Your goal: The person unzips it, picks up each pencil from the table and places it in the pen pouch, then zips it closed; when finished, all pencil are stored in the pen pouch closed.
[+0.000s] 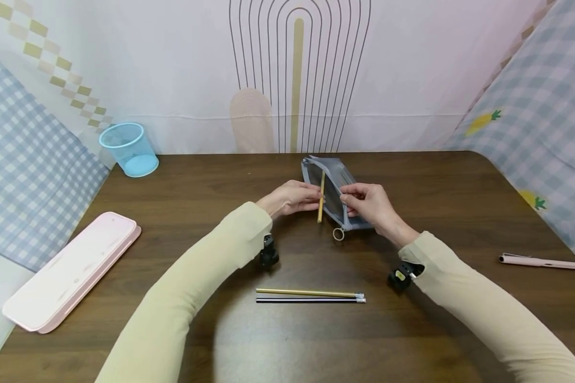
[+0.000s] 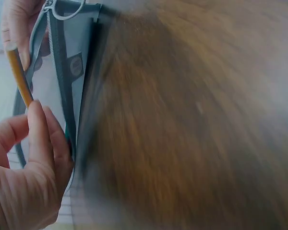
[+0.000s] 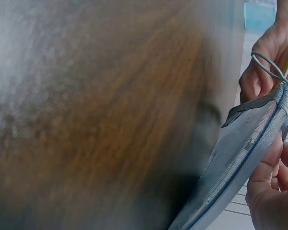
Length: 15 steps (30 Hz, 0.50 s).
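Note:
A grey zippered pouch (image 1: 337, 173) with a ring pull (image 1: 338, 234) lies toward the back of the table, its mouth gaping. My right hand (image 1: 370, 205) pinches the near edge of its opening. With the left hand (image 1: 294, 198) I hold a yellow pencil (image 1: 321, 205), its far end inside the pouch mouth. In the left wrist view the left fingers (image 2: 38, 129) grip the pencil (image 2: 19, 76) beside the zipper. The right wrist view shows the pouch (image 3: 245, 143) stretched from the right fingers (image 3: 266, 167).
A gold pencil (image 1: 306, 292) and a black-and-white striped pencil (image 1: 306, 300) lie side by side near the front. To the left are a pink pencil case (image 1: 76, 266) and a blue mesh cup (image 1: 129, 151). A pale pink pen (image 1: 541, 261) lies far right.

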Tool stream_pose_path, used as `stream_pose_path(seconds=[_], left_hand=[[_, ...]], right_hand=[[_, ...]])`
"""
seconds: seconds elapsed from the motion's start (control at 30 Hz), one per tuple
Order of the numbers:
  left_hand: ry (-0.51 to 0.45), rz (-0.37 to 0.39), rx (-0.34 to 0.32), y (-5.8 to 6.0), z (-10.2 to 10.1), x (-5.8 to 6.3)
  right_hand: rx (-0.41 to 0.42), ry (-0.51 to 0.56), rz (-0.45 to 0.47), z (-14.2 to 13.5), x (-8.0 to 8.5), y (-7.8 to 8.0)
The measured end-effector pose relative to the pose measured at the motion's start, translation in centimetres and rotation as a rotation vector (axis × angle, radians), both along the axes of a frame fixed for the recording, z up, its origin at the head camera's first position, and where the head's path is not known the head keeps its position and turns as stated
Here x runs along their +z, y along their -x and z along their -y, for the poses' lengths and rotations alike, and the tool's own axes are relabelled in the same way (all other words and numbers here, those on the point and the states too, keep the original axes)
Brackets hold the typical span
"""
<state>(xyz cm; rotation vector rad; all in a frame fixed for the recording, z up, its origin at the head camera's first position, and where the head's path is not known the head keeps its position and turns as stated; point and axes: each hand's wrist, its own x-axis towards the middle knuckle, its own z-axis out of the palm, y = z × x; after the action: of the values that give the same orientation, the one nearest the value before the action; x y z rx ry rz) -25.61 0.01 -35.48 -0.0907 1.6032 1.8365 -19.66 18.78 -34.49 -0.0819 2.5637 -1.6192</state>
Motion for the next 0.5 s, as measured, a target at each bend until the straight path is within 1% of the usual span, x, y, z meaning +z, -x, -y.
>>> stream_pose_path(seconds=[0.17, 0.27, 0.37, 0.5], left_hand=[[0.002, 0.014, 0.094, 0.2, -1.5, -0.2], [-0.005, 0.013, 0.135, 0.2, -2.2, -0.2], [-0.029, 0.005, 0.151, 0.1, -2.6, -0.2], [-0.064, -0.017, 0.146, -0.3, -2.6, -0.2]], right_hand=[[0.003, -0.001, -0.001, 0.1, 0.1, 0.0], [0.002, 0.000, -0.004, 0.1, 0.1, 0.0], [0.001, 0.003, -0.005, 0.1, 0.1, -0.1], [-0.002, 0.008, -0.008, 0.1, 0.0, 0.0]])
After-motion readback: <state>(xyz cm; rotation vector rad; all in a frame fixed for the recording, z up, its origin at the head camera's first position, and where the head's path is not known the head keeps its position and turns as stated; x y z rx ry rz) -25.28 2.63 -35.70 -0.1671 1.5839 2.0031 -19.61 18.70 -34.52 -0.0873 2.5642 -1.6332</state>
